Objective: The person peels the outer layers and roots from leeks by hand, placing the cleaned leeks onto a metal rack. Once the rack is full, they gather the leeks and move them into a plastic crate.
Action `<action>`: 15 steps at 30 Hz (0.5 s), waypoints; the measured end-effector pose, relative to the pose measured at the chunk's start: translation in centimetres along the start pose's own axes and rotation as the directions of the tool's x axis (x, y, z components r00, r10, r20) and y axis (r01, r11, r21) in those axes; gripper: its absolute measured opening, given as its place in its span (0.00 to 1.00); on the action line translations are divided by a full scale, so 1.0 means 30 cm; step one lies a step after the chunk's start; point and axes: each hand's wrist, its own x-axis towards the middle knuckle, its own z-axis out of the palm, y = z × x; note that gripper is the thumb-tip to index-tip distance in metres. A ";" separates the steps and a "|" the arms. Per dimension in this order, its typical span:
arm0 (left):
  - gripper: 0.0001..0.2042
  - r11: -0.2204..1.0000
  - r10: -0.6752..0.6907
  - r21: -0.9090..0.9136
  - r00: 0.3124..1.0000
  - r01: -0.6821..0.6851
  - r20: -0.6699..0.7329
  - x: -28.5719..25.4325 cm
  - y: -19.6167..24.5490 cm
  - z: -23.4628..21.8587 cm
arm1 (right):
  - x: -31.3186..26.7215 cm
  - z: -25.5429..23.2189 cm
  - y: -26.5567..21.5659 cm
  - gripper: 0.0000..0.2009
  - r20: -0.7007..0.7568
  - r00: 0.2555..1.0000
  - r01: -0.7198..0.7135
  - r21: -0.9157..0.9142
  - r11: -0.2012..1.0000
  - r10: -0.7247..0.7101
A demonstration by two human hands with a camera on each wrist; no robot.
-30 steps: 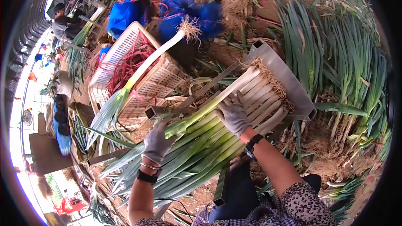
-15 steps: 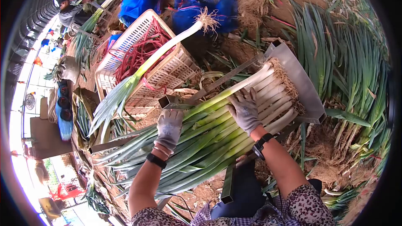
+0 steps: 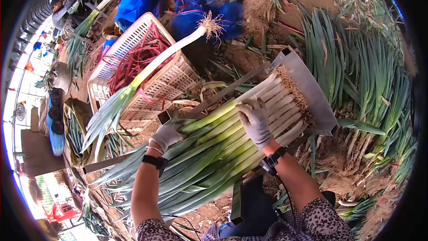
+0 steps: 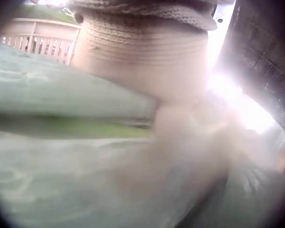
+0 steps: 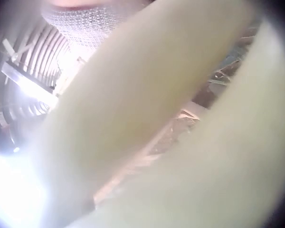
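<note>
A row of leeks point(image 3: 232, 138) lies side by side on a metal frame, roots point(image 3: 294, 93) against an upright metal plate point(image 3: 307, 91). The gloved left hand point(image 3: 166, 137) touches the row's far edge at the green leaves beside a metal bracket; its fingertips are hidden. In the left wrist view the glove is blurred, close to broad leaves point(image 4: 61, 95). The gloved right hand point(image 3: 255, 122) rests on the stems with fingers bent loosely over them, near the row's far side. Pale stalks point(image 5: 147, 90) fill the right wrist view.
A crate point(image 3: 165, 80) with red strips stands beyond the frame, a single leek point(image 3: 156, 64) lying across it. Blue bags point(image 3: 138, 9) sit behind. More leeks point(image 3: 374, 71) are heaped at the right. Another person point(image 3: 62, 11) is at the far left.
The left hand has slid off the top of the leaves to the row's far edge. The right hand's fingers, spread earlier, are now more bent on the stems.
</note>
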 end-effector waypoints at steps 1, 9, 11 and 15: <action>0.35 1.000 -0.012 -0.013 1.000 0.012 0.013 -0.002 -0.002 0.004 | 0.033 -0.026 -0.018 0.16 -0.042 0.999 0.009 -0.081 0.997 -0.012; 0.27 0.992 0.084 0.099 0.995 -0.078 -0.055 0.029 -0.035 0.036 | 0.097 0.001 0.077 0.23 0.091 0.995 0.067 -0.384 0.921 -0.035; 0.25 0.991 0.131 -0.005 0.989 -0.131 -0.072 0.011 -0.021 0.042 | 0.083 -0.008 0.071 0.23 0.102 0.994 0.084 -0.388 0.918 -0.047; 0.25 0.977 0.208 -0.027 0.971 -0.213 -0.122 0.070 -0.072 0.078 | 0.091 0.003 0.068 0.25 0.153 0.988 0.088 -0.446 0.891 -0.021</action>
